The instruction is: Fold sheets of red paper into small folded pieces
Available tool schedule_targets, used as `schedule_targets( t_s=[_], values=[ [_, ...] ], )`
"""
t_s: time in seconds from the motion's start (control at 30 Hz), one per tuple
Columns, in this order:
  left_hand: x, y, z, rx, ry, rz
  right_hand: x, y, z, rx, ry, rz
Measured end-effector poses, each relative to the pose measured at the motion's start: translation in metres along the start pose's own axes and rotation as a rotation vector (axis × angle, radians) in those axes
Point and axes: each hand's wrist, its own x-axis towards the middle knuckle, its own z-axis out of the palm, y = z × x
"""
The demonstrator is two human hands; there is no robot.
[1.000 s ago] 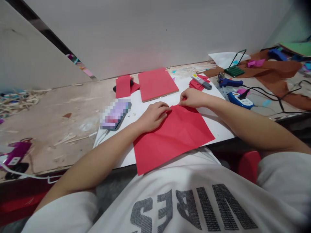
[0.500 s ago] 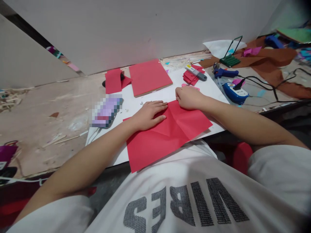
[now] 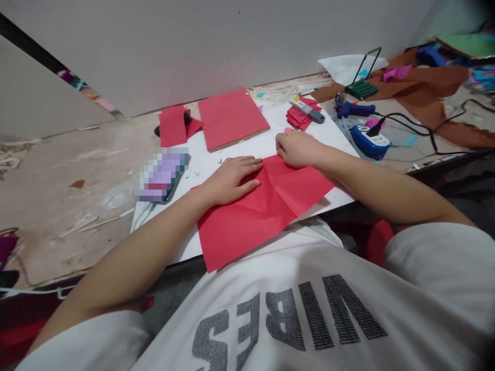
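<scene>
Red paper (image 3: pixel 266 206) — both hands (image 3: pixel 232 178) flat

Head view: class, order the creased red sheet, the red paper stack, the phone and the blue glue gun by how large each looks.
1. creased red sheet, though it lies nearest the camera
2. red paper stack
3. phone
4. blue glue gun

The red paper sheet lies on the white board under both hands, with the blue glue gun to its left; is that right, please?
Not quite: the head view shows the blue glue gun right of the red paper sheet. The rest holds: white board beneath, left hand and right hand on it.
</scene>
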Motion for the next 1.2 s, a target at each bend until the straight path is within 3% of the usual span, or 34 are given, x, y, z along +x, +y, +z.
schedule_targets(
  t_s=[0.23, 0.37, 0.47, 0.6, 0.8, 0.93, 1.0, 1.07, 1.13, 1.2],
  values=[
    [-0.008, 0.015, -0.033, 0.104, 0.073, -0.055, 0.018, 0.012, 0.015, 0.233, 0.226, -0.046],
    [-0.008, 0.023, -0.032, 0.12, -0.034, -0.01, 0.025, 0.017, 0.022, 0.301, 0.26, -0.067],
    [-0.009, 0.024, -0.028, 0.115, -0.073, 0.01, 0.022, 0.025, 0.013, 0.349, 0.201, -0.065],
    [-0.022, 0.031, -0.03, 0.043, -0.04, 0.0, 0.014, 0.038, -0.005, 0.524, -0.008, -0.097],
    [-0.046, 0.078, -0.02, 0.042, 0.012, 0.089, 0.016, 0.033, 0.003, 1.22, -0.14, -0.004],
    [-0.057, 0.093, -0.014, 0.188, 0.203, 0.006, 0.023, 0.024, 0.013, 1.316, -0.198, 0.1],
    [-0.064, 0.09, -0.023, 0.212, 0.314, -0.038, 0.025, 0.026, 0.013, 1.239, -0.125, 0.08],
    [-0.071, 0.086, -0.038, 0.251, 0.476, -0.079, 0.025, 0.032, 0.011, 1.097, 0.039, -0.048],
    [-0.076, 0.082, -0.055, 0.321, 0.679, -0.073, 0.024, 0.039, 0.007, 0.971, 0.187, -0.278],
    [-0.079, 0.081, -0.068, 0.372, 0.846, -0.056, 0.021, 0.043, 0.004, 0.941, 0.25, -0.541]
  ],
)
